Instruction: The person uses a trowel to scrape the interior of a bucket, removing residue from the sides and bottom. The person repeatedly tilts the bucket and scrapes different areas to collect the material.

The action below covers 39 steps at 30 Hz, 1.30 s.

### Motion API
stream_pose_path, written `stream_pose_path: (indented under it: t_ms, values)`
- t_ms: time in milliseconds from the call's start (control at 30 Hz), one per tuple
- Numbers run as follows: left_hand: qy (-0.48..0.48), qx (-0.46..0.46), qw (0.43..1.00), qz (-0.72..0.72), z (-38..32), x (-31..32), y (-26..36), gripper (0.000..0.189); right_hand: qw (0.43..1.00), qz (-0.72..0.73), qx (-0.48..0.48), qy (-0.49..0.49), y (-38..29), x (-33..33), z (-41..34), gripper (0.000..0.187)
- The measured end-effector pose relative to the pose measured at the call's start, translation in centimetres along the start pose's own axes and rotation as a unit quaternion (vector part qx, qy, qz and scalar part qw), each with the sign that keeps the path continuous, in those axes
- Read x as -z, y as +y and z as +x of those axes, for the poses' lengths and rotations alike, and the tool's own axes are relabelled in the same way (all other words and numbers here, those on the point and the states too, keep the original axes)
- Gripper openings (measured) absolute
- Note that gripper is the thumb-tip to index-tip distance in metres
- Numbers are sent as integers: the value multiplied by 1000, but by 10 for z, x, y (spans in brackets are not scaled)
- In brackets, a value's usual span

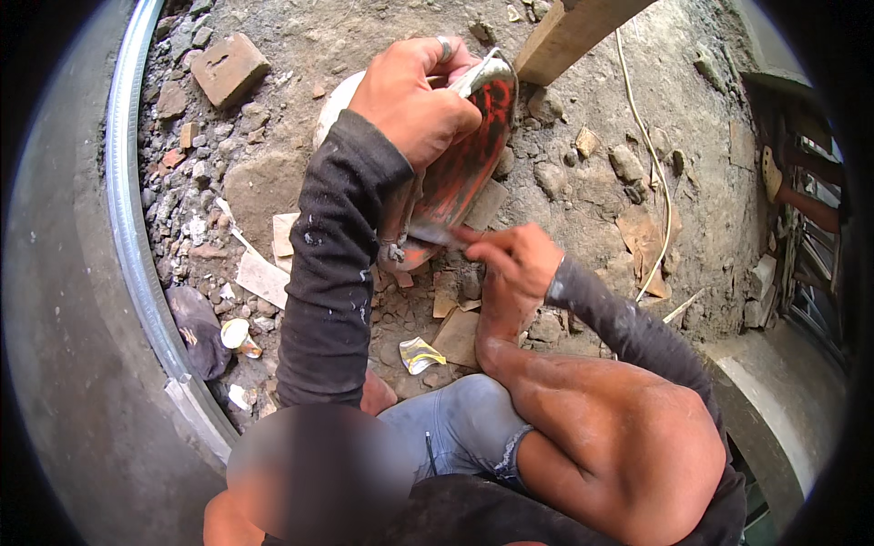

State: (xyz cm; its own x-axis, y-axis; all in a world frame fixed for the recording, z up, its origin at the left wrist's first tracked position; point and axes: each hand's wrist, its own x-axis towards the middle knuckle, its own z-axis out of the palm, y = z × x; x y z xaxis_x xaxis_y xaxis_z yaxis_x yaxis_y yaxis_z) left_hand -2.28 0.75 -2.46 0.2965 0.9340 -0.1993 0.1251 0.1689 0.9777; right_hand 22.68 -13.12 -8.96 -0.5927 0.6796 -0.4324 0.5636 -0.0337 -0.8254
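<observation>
My left hand [423, 102], a ring on one finger, grips the upper rim of a tilted, red-orange plastic container [471, 164]. Dark smears cover its inside, and whitish, plaster-like residue coats the rim. In my right hand [519, 256] is a flat scraper-like tool, its pale blade [431, 233] blurred and against or just over the container's lower part. The handle is mostly hidden by my fingers. My bare foot [502, 307] is on the ground just below the right hand.
A wooden post [570, 37] stands just beyond the container. A brick [230, 69] and rubble lie left, beside a metal channel [126, 170]. A pale cable [645, 136] runs along the right. Another person's sandaled foot [771, 176] is at far right. A torn wrapper [420, 355] lies in front.
</observation>
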Motion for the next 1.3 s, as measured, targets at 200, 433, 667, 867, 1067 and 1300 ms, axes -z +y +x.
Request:
stream_pose_path:
  t_ms: [200,433,667,867,1067,1300]
  values:
    - [6,-12,1000,-17,1,-3,3,25,997,-42,-59,24,-18,23,4,42]
    - [10,11,1000,21,2,2,0,31,965,-216,-142,47,-8,45,20,41]
    - [3,16,1000,4,-1,1,2,30,970,-229,-72,27,9,26,7,37]
    - [1,7,1000,-13,-1,2,0,22,978,-195,-49,57,-9,25,7,30]
    - [18,-5,1000,1,0,-2,1,24,954,-251,-74,145,-4,66,19,38]
    - [-8,21,999,-37,0,10,0,22,986,41,-71,142,-48,132,14,44]
